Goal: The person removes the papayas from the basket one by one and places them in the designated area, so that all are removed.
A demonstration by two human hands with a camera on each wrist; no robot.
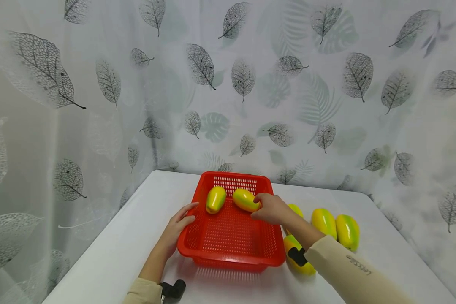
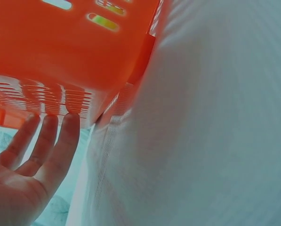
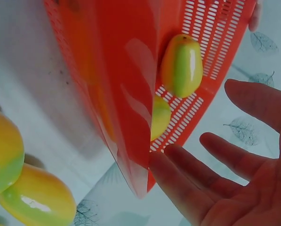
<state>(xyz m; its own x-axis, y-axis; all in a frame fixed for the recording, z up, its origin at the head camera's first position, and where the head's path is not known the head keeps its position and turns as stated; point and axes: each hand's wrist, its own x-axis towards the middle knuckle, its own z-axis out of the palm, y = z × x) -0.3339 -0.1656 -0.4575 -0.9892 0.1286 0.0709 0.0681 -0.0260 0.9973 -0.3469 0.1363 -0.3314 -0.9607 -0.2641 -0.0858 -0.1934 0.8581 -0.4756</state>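
A red plastic basket (image 1: 232,257) with slotted walls stands on the table, two glossy yellow-green oblong fruits inside. The left fruit (image 1: 215,200) lies toward the back left wall; the right fruit (image 1: 246,200) is tilted near the back right. My left hand (image 1: 175,230) is at the basket's left side, and its extended fingertips (image 2: 70,120) meet the slotted wall in the left wrist view. Over the basket's right rim, my right hand (image 1: 271,209) is beside the right fruit. Seen from the right wrist, its fingers are spread and loosely bent, with nothing held between them.
Several more of these fruits (image 1: 347,232) lie on the white table (image 1: 387,257) to the basket's right, one (image 1: 302,261) close to its front right corner under my right forearm. A leaf-patterned curtain (image 1: 266,101) hangs behind the table and along its left.
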